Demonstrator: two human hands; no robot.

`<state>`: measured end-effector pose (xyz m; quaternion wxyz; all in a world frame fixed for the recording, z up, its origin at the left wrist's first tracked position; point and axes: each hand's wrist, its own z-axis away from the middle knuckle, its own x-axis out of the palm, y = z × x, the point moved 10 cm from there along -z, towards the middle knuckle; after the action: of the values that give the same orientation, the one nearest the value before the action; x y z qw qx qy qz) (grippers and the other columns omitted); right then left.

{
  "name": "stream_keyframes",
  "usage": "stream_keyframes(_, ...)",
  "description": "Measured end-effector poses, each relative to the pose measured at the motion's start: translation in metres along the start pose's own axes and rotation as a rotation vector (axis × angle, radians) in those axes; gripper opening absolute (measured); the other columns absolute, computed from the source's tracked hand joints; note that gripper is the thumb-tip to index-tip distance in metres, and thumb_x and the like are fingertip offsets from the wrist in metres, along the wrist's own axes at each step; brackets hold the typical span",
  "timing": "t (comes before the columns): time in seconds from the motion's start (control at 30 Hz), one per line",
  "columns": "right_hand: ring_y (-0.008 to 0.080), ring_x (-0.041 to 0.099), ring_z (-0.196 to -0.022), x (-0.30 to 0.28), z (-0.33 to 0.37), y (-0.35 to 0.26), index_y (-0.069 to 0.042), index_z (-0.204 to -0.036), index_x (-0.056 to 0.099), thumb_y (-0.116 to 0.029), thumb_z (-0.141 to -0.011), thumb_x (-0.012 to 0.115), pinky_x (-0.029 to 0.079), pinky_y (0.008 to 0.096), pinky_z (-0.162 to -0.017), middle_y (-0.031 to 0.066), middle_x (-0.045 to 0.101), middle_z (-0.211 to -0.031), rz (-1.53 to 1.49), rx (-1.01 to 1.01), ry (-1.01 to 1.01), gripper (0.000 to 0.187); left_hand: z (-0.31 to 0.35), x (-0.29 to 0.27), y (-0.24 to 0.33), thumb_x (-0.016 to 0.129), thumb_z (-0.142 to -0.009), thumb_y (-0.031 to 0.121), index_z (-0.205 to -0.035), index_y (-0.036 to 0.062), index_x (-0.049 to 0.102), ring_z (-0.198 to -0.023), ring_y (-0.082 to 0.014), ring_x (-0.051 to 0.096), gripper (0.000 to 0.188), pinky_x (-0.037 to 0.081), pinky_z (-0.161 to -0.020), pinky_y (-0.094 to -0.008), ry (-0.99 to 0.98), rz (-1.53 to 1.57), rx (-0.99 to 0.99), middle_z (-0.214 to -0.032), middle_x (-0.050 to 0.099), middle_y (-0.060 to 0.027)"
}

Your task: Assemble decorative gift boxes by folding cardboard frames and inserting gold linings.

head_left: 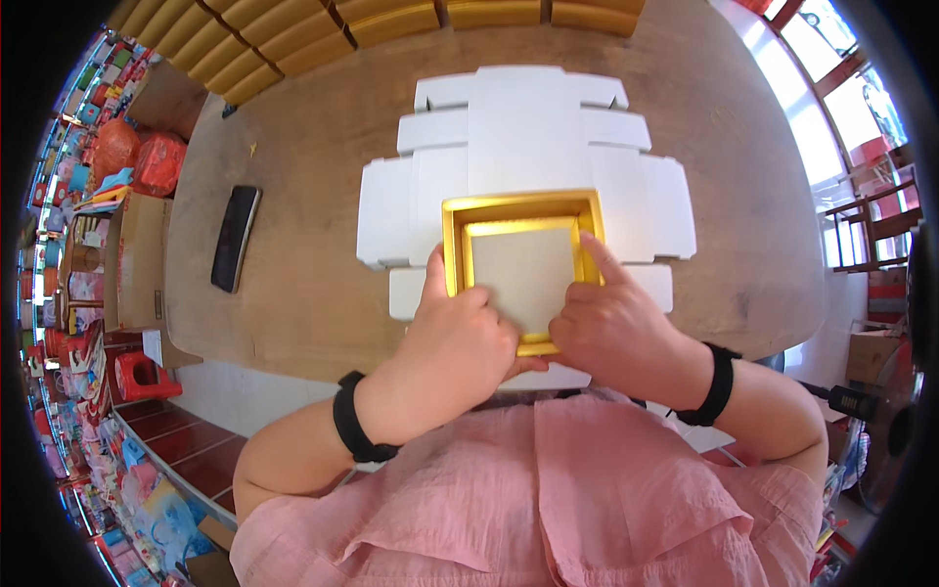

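Note:
A square gold box (452,227) with a pale bottom is held in both my hands near the table's front edge. My left hand (455,338) grips its left wall and near corner, the thumb side against the outside and the other fingers curled. Opposite it, my right hand (621,318) is closed on the right wall, with one finger stretched along the rim. The box's near wall is partly hidden by my hands. Under and beyond it lies a flat, unfolded white cardboard blank (518,127) with flaps on both sides.
Rows of gold boxes (391,24) line the far side of the wooden table (303,176). A dark phone (236,240) lies to the left. Beside the table stand a cardboard box (139,259) and a red stool (145,377); a wooden rack (875,225) is at the right.

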<state>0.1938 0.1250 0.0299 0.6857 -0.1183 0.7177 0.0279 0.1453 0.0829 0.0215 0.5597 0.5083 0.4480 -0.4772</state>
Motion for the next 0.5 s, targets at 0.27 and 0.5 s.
stream_keyframes(0.27,0.0173,0.061,-0.094,-0.024,0.015,-0.002,-0.013,-0.093,0.061,-0.024,-0.081,0.072,0.025,0.0668,-0.116,0.0003,0.056,-0.083,-0.199,0.02,0.261,0.019,0.014,-0.013,0.005,0.072,-0.084,0.05,-0.093,0.0088,0.069,-0.091,-0.0213,0.061,0.043,0.03,-0.108,-0.0706,0.063,0.074,0.095,-0.08,0.065,-0.0042)
stream_keyframes(0.5,0.0162,0.061,-0.103,-0.024,0.022,0.009,-0.012,-0.092,0.061,-0.02,-0.083,0.071,0.029,0.0673,-0.114,0.0028,0.06,-0.094,-0.231,0.035,0.237,0.015,0.015,-0.033,-0.005,0.08,-0.08,0.038,-0.109,0.0078,0.064,-0.119,-0.0251,0.055,0.045,0.031,-0.11,-0.0644,0.171,0.26,0.129,-0.107,0.061,-0.0059)
